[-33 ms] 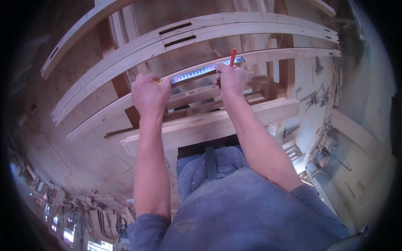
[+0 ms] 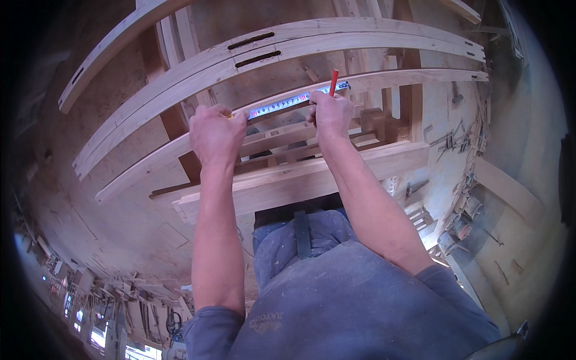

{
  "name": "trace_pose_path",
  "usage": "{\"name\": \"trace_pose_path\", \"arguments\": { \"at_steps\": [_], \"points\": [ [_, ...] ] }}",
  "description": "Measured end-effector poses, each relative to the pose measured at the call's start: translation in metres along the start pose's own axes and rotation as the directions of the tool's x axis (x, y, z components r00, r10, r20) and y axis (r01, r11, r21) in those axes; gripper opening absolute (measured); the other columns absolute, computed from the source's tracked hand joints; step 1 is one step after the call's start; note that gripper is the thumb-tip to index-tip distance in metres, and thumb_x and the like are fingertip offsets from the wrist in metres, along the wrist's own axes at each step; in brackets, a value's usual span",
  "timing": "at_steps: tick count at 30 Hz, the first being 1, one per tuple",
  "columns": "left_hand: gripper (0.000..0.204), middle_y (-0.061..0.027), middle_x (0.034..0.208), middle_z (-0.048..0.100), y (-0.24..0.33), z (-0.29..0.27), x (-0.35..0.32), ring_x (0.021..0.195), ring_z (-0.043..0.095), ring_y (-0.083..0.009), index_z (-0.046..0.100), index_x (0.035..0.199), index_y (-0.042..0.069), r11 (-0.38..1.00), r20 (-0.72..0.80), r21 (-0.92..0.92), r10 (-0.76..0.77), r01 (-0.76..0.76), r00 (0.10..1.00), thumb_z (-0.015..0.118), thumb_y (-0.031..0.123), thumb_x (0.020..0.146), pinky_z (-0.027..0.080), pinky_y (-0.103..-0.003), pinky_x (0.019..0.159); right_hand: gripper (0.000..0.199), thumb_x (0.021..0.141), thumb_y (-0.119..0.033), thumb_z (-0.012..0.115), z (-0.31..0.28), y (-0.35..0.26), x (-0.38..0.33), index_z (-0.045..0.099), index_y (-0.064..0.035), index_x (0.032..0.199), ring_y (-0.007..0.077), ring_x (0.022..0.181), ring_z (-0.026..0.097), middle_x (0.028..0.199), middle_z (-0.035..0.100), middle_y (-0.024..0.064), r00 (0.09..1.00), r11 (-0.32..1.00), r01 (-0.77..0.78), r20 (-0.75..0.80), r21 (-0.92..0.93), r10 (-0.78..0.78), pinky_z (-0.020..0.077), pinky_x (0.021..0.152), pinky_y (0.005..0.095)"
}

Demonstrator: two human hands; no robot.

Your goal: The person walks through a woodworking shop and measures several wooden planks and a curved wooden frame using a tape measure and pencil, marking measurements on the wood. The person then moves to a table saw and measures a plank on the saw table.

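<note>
A tape measure is drawn out along the nearer narrow wooden rail, its white blade spanning the space between my hands. My left hand is closed around the tape's yellow case, which is mostly hidden by my fingers. My right hand is closed on a red pencil that stands up from the fist. Its fingers also rest at the blade, a little short of the blade's dark end hook. Beyond the rail lie two long beams side by side, each with a dark slot near the middle.
Another slotted beam lies at the far left. Closer to my body is a thick board across the supports. Hand tools lie on the floor at right, with machine parts nearer. Wood scraps line the lower left.
</note>
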State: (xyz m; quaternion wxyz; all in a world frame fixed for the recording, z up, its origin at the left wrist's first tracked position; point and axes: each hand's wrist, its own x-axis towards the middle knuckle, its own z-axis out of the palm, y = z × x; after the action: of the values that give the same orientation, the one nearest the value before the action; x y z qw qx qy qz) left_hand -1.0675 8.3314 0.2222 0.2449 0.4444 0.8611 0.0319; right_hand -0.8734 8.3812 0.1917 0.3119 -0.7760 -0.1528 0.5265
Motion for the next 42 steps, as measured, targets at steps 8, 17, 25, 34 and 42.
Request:
{"name": "trace_pose_path", "arguments": {
  "at_steps": [8,17,25,34,42],
  "points": [
    [0.042,-0.0173,0.098,0.076,0.018,-0.011,0.01,0.094,0.074,-0.0347,0.083,0.091,0.006,0.999,0.156,0.007,-0.052,0.051,0.986,0.086,0.046,0.077,0.057,-0.044,0.088,0.015,0.082,-0.007,0.071,0.0,-0.001,-0.002,0.059,-0.0022,0.074,0.0142,0.046,0.056,0.059,0.059,0.0054,1.0,1.0,-0.001,0.003,-0.008,0.001,0.0459,0.045,0.0313],
    [0.043,-0.017,0.087,0.078,0.021,-0.015,0.012,0.087,0.076,-0.0332,0.081,0.082,0.006,0.998,0.195,0.007,-0.069,0.069,0.978,0.085,0.049,0.077,0.058,-0.044,0.085,0.018,0.082,-0.01,0.069,-0.003,0.003,0.001,0.058,-0.0027,0.069,0.0141,0.046,0.056,0.057,0.059,0.0056,0.999,0.999,0.031,0.013,-0.035,-0.03,0.0457,0.046,0.0322],
    [0.041,-0.0152,0.087,0.078,0.025,-0.019,0.011,0.088,0.076,-0.0318,0.083,0.084,0.008,0.994,0.24,0.017,-0.111,0.11,0.965,0.085,0.049,0.079,0.058,-0.044,0.085,0.017,0.085,-0.014,0.075,-0.004,0.005,0.001,0.064,-0.0017,0.081,0.0139,0.049,0.057,0.063,0.061,0.0047,1.0,0.999,0.004,0.018,-0.047,-0.003,0.0464,0.047,0.0298],
    [0.036,-0.0143,0.087,0.079,0.031,-0.025,0.01,0.086,0.075,-0.0304,0.084,0.086,0.008,0.992,0.261,0.024,-0.123,0.121,0.957,0.085,0.044,0.081,0.058,-0.043,0.084,0.026,0.091,-0.026,0.076,-0.027,-0.005,0.001,0.068,-0.0017,0.086,0.0128,0.047,0.056,0.063,0.061,0.004,0.975,0.997,-0.067,0.211,-0.042,0.074,0.0424,0.044,0.0262],
    [0.046,-0.0145,0.089,0.079,0.023,-0.018,0.011,0.089,0.076,-0.0294,0.084,0.09,0.007,0.993,0.264,-0.005,-0.11,0.115,0.958,0.083,0.052,0.079,0.056,-0.044,0.087,0.045,0.111,-0.04,0.053,-0.074,-0.024,-0.005,0.073,-0.0008,0.103,0.0124,0.062,0.066,0.078,0.07,0.005,0.927,0.988,0.142,0.343,0.056,-0.153,0.0471,0.05,0.0251]
  ]
}}
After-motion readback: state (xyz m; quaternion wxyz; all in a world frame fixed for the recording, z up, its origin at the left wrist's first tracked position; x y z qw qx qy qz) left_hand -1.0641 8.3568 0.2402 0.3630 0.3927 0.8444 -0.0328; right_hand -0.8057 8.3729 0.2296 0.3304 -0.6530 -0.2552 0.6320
